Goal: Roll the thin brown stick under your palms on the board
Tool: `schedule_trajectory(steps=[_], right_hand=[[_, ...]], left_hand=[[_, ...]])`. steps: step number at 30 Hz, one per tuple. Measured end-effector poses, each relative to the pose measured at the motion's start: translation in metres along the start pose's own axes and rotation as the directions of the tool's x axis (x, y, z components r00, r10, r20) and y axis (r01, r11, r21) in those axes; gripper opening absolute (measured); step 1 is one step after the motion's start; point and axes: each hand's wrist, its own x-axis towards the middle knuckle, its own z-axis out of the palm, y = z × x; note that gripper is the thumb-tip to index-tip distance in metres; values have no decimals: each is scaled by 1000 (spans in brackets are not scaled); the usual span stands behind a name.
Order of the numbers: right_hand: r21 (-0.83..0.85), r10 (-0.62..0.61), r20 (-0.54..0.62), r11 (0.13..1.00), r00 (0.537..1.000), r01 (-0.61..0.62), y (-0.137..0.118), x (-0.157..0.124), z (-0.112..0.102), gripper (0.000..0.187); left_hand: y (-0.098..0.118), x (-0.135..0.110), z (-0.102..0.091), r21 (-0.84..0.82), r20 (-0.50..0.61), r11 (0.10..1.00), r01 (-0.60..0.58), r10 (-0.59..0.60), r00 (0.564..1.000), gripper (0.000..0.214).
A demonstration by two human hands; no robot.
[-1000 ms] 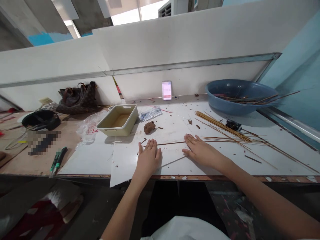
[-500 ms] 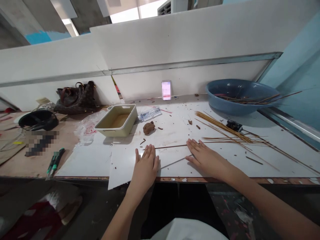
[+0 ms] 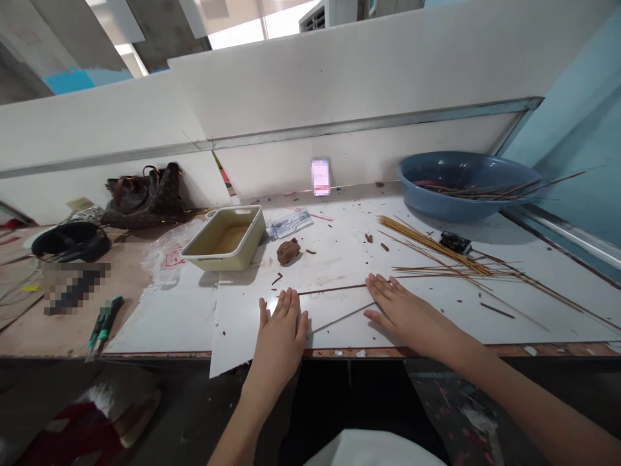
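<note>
My left hand (image 3: 280, 336) lies palm down on the white board, fingers stretched out and thumb apart. Its fingertips cover one end of a thin dark brown stick (image 3: 332, 288). At the other end, my right hand (image 3: 400, 307) rests flat in the same way, fingers extended over the stick. What lies under both palms is hidden. Between the hands, nearer the table edge, runs a thin grey line (image 3: 342, 318); I cannot tell whether it is a stick or a seam. Beyond my left hand sits a lump of brown clay-like material (image 3: 288, 251), with small brown crumbs around it.
A cream plastic basin (image 3: 223, 260) stands at back left. Thin yellowish sticks (image 3: 427, 239) lie at right, before a blue tub (image 3: 451, 202) holding more sticks. A lit phone (image 3: 320, 177) leans on the partition. Green-and-black cutters (image 3: 104, 323) and a brown handbag (image 3: 145, 197) are left.
The camera view has tilted and shifted slightly. Both hands stay flat over the stick, with little visible movement, and the other things keep their places.
</note>
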Motion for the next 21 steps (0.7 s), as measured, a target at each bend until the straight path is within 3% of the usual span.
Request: schedule_trajectory(steps=[6, 9, 15, 18, 21], right_hand=[[32, 43, 68, 998, 997, -45, 15, 46, -13, 86], [-7, 54, 70, 999, 996, -53, 9, 38, -9, 87], [-60, -6, -75, 998, 997, 2, -6, -16, 15, 83], [-48, -9, -80, 999, 997, 6, -2, -12, 14, 83], [-15, 25, -29, 1000, 999, -26, 6, 15, 3, 85]], left_hand=[[2, 49, -16, -21, 49, 997, 77, -76, 996, 55], [6, 42, -14, -1, 39, 996, 92, -92, 995, 57], [8, -11, 3, 63, -36, 997, 51, -49, 998, 59], [6, -6, 1, 67, -11, 997, 49, -48, 999, 59], [7, 20, -6, 72, 6, 994, 82, -83, 997, 59]])
